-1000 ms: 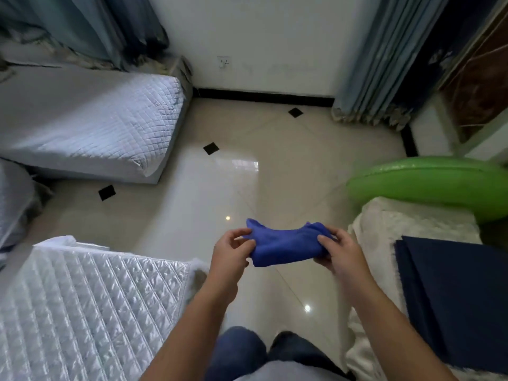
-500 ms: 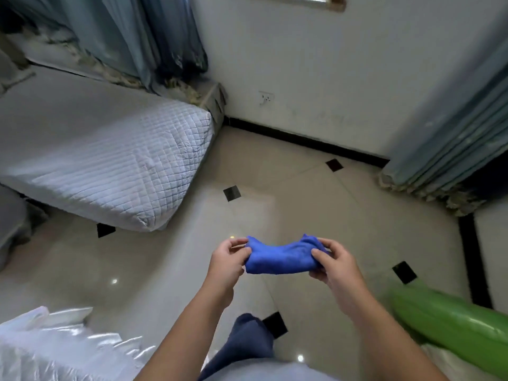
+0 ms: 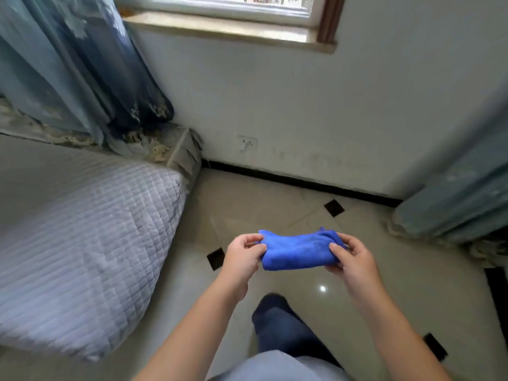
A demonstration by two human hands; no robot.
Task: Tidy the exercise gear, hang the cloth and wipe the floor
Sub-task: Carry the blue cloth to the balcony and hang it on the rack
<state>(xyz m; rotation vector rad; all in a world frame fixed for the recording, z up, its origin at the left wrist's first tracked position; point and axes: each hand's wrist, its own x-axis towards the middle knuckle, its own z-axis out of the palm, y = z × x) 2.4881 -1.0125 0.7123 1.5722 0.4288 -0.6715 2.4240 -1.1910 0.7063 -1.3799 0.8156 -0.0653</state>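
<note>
Blue cloth [image 3: 298, 250], bunched, held at centre-lower frame above the floor [image 3: 275, 199]. Long axis runs left–right. Left hand [image 3: 243, 257] pinches its left end, right hand [image 3: 350, 257] pinches its right end; both equally near. Likely next: spread it for hanging.

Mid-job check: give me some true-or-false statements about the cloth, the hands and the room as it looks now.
1. The left hand and the right hand both pinch the blue cloth. True.
2. The blue cloth lies spread on the tiled floor. False: it is bunched and held above it.
3. A wall socket sits under the window sill. True.
4. The quilted mattress is to the person's right. False: it is on the left.
</note>
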